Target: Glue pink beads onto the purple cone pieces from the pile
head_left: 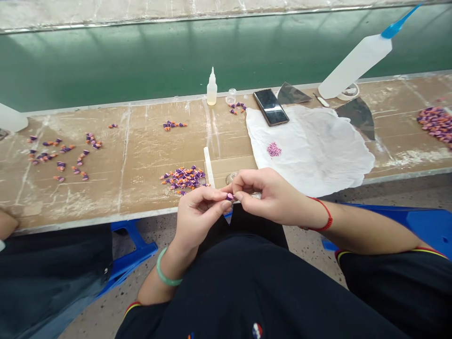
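Note:
My left hand [199, 212] and my right hand [266, 195] meet at the near edge of the workbench, fingertips pinched together on one tiny purple and pink piece [230, 196]. Just behind my left hand lies a heap of small purple and orange cone pieces [183, 178]. A white stick [209, 167] lies beside that heap. A small pile of pink beads [273, 149] rests on a white crumpled sheet [318, 155] beyond my right hand. A green bangle is on my left wrist, a red cord on my right.
Scattered cone pieces [60, 153] lie at the left and another heap [436, 123] at the far right. A small glue bottle [212, 88], a phone [270, 107] and a large tilted squeeze bottle [356, 63] stand at the back. Another person's knee [7, 223] shows at left.

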### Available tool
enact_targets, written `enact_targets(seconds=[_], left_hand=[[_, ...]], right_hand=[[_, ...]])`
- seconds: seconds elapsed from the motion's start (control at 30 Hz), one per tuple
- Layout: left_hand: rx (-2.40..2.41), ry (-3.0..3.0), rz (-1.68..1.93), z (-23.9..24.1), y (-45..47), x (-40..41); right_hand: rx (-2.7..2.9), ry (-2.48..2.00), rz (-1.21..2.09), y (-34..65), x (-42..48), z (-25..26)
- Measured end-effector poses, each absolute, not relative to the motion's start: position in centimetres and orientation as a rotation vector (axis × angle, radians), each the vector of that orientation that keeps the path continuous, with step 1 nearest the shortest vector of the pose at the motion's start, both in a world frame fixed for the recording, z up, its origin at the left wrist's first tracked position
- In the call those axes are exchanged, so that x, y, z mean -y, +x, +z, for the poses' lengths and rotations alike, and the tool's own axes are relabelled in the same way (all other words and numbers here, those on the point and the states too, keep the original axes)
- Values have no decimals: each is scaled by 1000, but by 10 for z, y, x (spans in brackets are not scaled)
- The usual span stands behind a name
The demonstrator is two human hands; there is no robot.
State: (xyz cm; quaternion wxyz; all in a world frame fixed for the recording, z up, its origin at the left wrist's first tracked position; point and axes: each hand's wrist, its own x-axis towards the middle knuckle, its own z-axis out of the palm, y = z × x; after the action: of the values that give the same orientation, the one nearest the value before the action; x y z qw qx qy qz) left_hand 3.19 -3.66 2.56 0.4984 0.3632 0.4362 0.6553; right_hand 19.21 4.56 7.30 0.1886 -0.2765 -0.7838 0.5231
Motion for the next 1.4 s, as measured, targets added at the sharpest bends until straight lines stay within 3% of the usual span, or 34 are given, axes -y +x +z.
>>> enact_targets(seconds=[0.37,0.6,1.0,1.4], left_hand=[[-1133,754,1571,26,37,37],[-1131,746,1549,26,36,34],[-1318,877,1388,32,24,29],[-1916,1619,768,7,-58,-27]], right_hand=[[2352,-618,1006,192,-43,69],[2394,-574,879,191,-43,65],[2036,-997,1281,227,-66,71],[1831,-1275,1272,270,-92,18]])
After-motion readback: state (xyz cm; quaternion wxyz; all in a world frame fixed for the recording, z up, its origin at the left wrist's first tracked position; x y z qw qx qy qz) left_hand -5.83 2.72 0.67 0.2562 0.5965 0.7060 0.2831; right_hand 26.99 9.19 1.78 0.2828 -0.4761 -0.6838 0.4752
